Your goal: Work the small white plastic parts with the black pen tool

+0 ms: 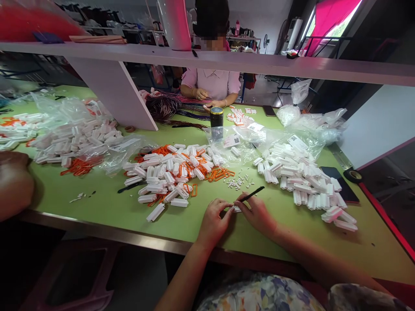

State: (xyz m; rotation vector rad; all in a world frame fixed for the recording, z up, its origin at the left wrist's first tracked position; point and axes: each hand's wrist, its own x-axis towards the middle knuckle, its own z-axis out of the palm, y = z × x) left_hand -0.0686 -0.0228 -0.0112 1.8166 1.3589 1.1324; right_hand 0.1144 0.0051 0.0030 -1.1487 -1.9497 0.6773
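Note:
My left hand (214, 221) is closed in a pinch on a small white plastic connector housing (237, 209), low over the table's front part. My right hand (258, 217) grips a thin black pen-like tool (254, 194), its tip down at the housing between my fingers. Just beyond my hands lie scattered tiny white pegs (239, 183). To the left is a heap of white housings (162, 170) mixed with orange frame-shaped clips (220, 173). On the right, another pile of white housings (304, 175) spills from a clear bag.
A co-worker (210, 84) sits across the table behind a shelf board (227, 60), handling dark wires (165, 106). A black can (216, 116) stands mid-table. Another person's arm (14, 183) rests at far left. A tape roll (352, 175) lies near the right edge.

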